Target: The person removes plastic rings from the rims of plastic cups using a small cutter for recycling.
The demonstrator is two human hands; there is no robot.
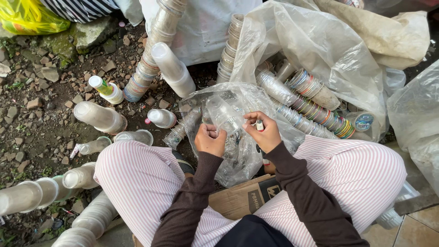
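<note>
fingers of my left hand point(210, 139) and right hand point(264, 132) are pinching a clear plastic cup point(222, 115) between them, its mouth tilting up-left, over the plastic bag point(238, 151) on my lap.

Cup point(222, 116): clear thin plastic, glossy. Bag point(242, 155): crinkled transparent film, shiny. Cup stacks point(148, 64): translucent plastic, dull, dirty. Trousers point(137, 178): striped cloth, matt. Box point(242, 196): brown cardboard. Ground point(36, 105): rough stones, soil.

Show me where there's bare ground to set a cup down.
Bare dirt lies left of the lone cup stack, toward the mossy stone. Smaller gap between that stack and the small bottle. Crowded: the bag of cups under both hands, and the stacks at right.
</note>
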